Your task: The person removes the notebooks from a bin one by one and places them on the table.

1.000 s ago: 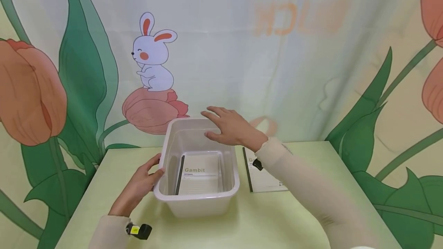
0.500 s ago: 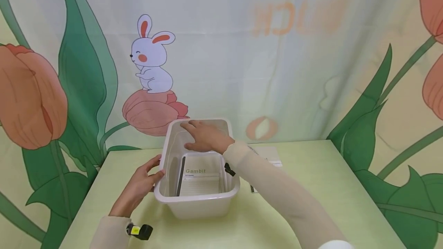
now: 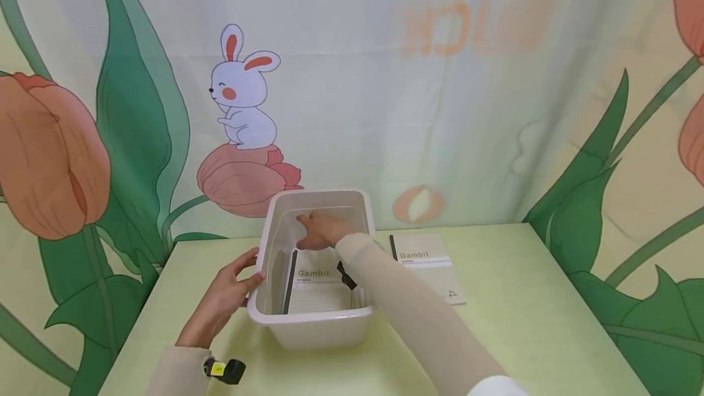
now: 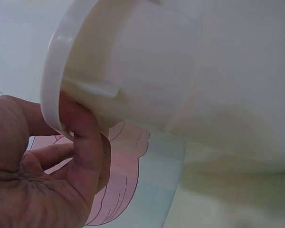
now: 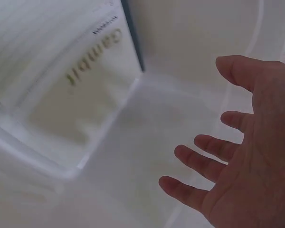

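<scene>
A white plastic tub (image 3: 316,329) stands on the table, with a "Gambit" notebook (image 3: 321,289) lying in its bottom. My left hand (image 3: 222,292) grips the tub's left rim; in the left wrist view its fingers (image 4: 85,147) curl under the lip (image 4: 54,80). Inside the tub's far end, my right hand (image 3: 321,229) is lowered above the notebook's top edge. The right wrist view shows that hand (image 5: 247,161) with fingers and thumb spread, holding nothing, apart from the notebook (image 5: 90,90).
A second "Gambit" notebook (image 3: 426,274) lies flat on the pale green table (image 3: 522,322), just right of the tub. Behind the table hangs a curtain (image 3: 352,109) printed with tulips and a rabbit.
My right hand has moved left from above the tub's right rim and down into the tub. The second notebook has come back into sight. My left hand keeps its grip on the rim.
</scene>
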Motion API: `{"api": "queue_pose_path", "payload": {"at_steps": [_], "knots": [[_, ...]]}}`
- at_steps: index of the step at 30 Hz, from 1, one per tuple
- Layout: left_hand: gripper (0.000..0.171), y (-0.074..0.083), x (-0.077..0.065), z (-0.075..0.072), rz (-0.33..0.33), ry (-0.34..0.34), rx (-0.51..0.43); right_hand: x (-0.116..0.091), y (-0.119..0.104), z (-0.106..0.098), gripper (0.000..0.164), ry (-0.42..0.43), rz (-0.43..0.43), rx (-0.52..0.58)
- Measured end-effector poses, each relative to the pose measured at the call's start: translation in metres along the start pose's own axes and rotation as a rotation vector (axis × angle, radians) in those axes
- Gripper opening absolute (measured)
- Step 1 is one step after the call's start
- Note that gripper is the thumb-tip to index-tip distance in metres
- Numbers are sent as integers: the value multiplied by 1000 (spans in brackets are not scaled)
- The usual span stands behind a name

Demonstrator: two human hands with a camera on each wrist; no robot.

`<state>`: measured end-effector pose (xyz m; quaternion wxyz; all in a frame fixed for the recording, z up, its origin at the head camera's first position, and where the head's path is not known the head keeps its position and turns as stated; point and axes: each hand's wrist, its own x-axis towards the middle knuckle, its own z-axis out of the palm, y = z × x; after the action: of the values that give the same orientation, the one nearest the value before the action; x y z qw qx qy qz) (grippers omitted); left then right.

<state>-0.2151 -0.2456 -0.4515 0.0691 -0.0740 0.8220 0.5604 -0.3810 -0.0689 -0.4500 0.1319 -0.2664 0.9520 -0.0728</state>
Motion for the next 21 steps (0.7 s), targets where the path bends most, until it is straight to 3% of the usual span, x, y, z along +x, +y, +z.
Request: {"api": "queue_pose_path", "payload": {"at_steps": [9,15,21], "knots": [[63,-1,1,3,2,5,-10,19,9,32,69,-41,70,26],[64,1,1,4,9,-2,-14,19,9,40,69,-158,147,74],[63,0,0,0,7,1,-10,24,5,47,68,-239,100,44]]}}
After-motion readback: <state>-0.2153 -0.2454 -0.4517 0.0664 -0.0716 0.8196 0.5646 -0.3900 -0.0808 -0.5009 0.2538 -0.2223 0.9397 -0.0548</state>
